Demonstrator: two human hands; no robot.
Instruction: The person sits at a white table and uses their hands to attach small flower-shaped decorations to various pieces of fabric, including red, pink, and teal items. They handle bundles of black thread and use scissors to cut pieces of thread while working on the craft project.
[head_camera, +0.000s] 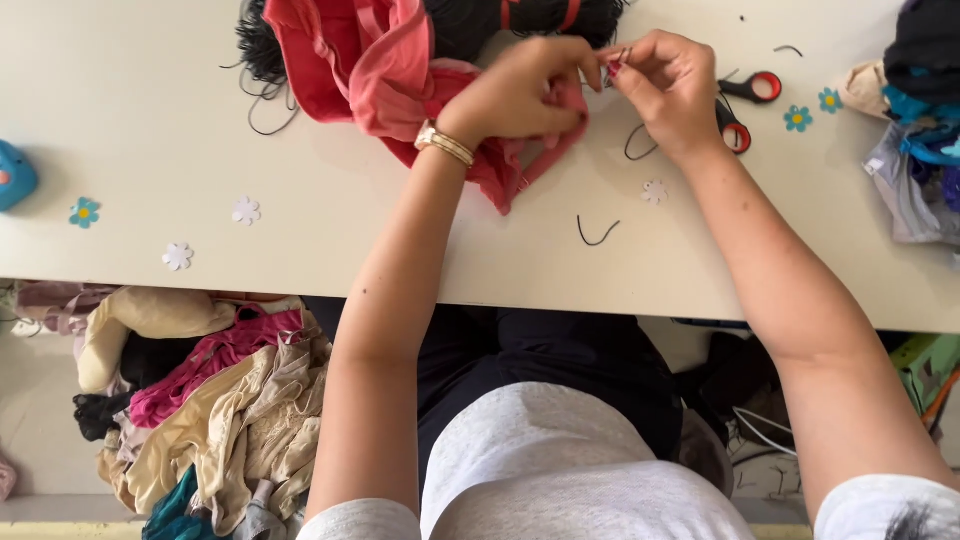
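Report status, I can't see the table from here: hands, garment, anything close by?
Left hand and right hand both pinching the pink garment strap end. Red-handled scissors just beside right hand. Black thread scraps on table.

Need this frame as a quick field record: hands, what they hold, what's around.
left hand: fingers pinching a small part of the pink garment, gold bracelet on the wrist
right hand: fingers pinching the same small part, meeting the left hand
surface: white table
near right hand: red-handled scissors, partly hidden behind it
loose bits: black thread piece, paper flowers in white and blue
table edges: black yarn bundle at top, fabric heap at right
below table: pile of clothes
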